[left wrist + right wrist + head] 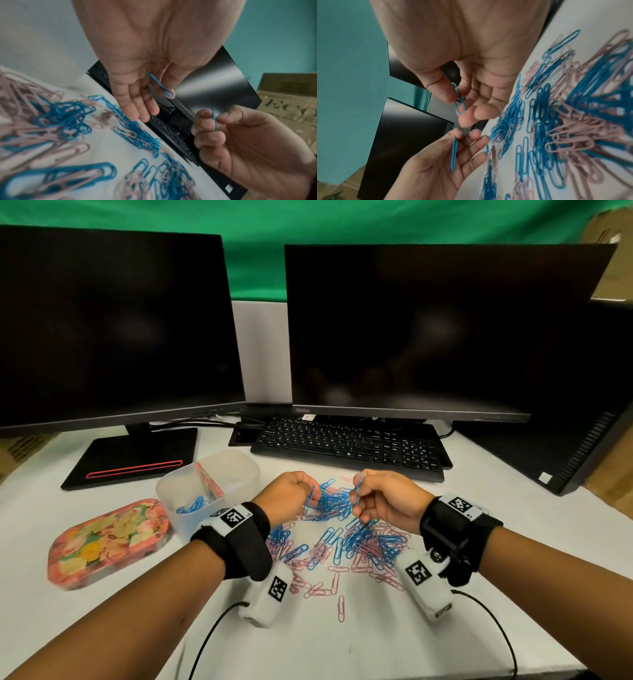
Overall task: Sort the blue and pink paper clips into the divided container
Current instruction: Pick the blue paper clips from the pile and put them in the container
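I have a blue paper clip pinched in each hand, both lifted clear of the mixed pile (342, 539) on the white table (376, 638). My left hand (286, 496) pinches its blue clip (311, 499) between thumb and fingertips, the clip hanging roughly upright with its long axis pointing down toward the pile. My right hand (387, 501) pinches a second blue clip (358, 487) the same way, also close to upright, its top poking above the fingers. The two hands sit near each other over the far, mostly blue part of the pile. What matters next, as I judge it, is the divided container (246, 474): it stands to the left, just beside my left wrist, and the blue clips already in it (193, 505) lie in its near compartment, on my side of the divider (208, 482). So the left hand is plainly nearer, and its drop is a short move left; the right hand must cross over the pile and past the left hand to reach that compartment.
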`<state>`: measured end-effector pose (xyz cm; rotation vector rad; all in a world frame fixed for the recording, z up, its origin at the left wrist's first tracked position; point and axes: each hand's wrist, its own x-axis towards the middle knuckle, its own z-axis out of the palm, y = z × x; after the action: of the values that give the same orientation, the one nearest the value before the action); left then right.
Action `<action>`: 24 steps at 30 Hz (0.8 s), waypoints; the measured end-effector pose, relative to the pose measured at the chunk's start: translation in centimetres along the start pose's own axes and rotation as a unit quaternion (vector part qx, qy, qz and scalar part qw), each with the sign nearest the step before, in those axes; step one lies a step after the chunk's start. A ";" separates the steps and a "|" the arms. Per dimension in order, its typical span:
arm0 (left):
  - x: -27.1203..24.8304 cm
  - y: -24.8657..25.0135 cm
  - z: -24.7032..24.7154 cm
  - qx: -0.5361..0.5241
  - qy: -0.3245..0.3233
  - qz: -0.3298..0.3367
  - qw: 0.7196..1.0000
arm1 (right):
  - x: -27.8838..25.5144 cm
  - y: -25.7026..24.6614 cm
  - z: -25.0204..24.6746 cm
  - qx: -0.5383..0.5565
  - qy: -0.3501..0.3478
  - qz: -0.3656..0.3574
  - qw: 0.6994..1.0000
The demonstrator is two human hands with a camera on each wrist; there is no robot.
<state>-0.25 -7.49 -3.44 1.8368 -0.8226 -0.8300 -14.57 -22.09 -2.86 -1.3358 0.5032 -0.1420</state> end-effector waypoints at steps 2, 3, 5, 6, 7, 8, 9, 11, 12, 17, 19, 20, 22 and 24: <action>-0.2 0.2 0.1 -0.102 -0.003 -0.025 0.994 | 0.1 -0.1 0.4 0.010 -0.001 0.011 1.000; -0.3 0.3 0.1 -0.148 0.002 -0.036 0.988 | 0.1 -0.1 0.7 0.017 -0.002 0.016 1.000; -0.5 0.3 -0.1 -0.215 0.019 -0.053 0.975 | 0.2 -0.2 0.9 0.025 0.003 0.026 0.999; -0.6 0.3 -0.1 -0.236 0.025 -0.064 0.969 | 0.2 -0.1 1.1 0.015 0.007 0.030 0.999; -0.6 0.3 -0.2 -0.251 0.028 -0.076 0.965 | 0.4 0.0 1.1 -0.005 0.013 0.034 0.999; -0.6 0.3 -0.2 -0.255 0.028 -0.090 0.962 | 0.5 0.2 1.2 -0.031 0.021 0.038 0.999; -0.4 0.2 -0.1 -0.245 0.026 -0.105 0.963 | 0.7 0.4 1.2 -0.061 0.029 0.043 0.997; 0.0 -0.2 0.1 -0.164 0.016 -0.108 0.980 | 1.0 0.9 1.2 -0.140 0.044 0.054 0.988; 0.3 -0.4 0.2 -0.076 0.013 -0.086 0.993 | 1.1 1.0 1.3 -0.214 0.049 0.047 0.974; 0.0 -1.1 2.4 0.399 0.002 0.020 0.917 | 1.1 1.7 2.6 -0.622 0.029 -0.057 0.781; -0.1 -1.1 3.2 0.460 0.003 0.027 0.887 | 1.1 2.1 2.9 -0.670 0.004 -0.083 0.738; 0.0 -1.0 3.4 0.472 0.001 0.026 0.881 | 1.1 2.1 3.0 -0.680 -0.006 -0.090 0.727; 0.1 -0.7 3.5 0.484 -0.006 0.026 0.874 | 1.1 1.8 3.2 -0.693 -0.018 -0.098 0.714; 0.1 -0.5 3.3 0.494 -0.014 0.021 0.869 | 1.2 1.6 3.3 -0.698 -0.026 -0.096 0.710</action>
<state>-2.80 -8.98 -5.10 2.6636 -1.4724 -0.3956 -12.42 -19.22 -4.24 -2.8960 0.3846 0.1712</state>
